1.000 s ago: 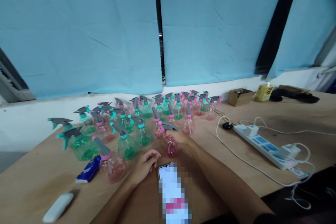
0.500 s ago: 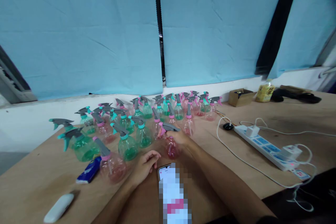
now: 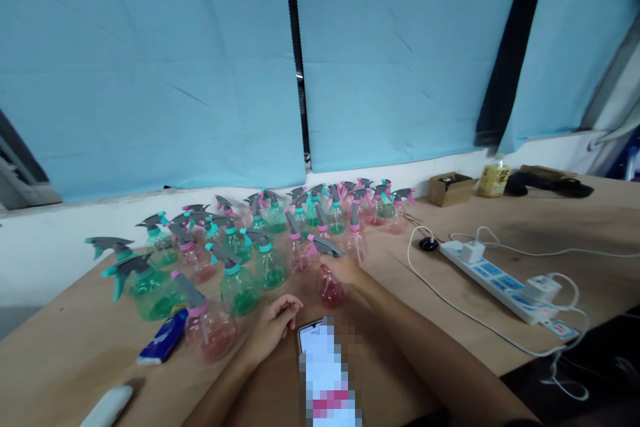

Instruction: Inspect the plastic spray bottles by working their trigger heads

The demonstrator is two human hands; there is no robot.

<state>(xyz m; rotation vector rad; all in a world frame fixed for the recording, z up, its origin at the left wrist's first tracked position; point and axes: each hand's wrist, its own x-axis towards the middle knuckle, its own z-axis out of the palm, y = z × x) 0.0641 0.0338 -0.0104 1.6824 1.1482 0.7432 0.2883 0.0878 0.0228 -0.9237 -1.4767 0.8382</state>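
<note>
Pink round plastic spray bottle [image 3: 331,293] is gripped below its grey head [image 3: 329,247] by right hand [image 3: 343,269], toward near edge of brown table [image 3: 50,347]; left hand [image 3: 276,321] half-curled, empty. Only view is shifted; handling seems unadvanced.

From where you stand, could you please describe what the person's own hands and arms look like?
The left hand and right hand are gloveless, with no watch or bracelet visible. A dark sleeve edges the right arm at the picture's bottom.

Your right hand [image 3: 344,268] grips a pink spray bottle [image 3: 331,292]; a phone [image 3: 312,339] lies just right of your left hand [image 3: 276,321].
</note>
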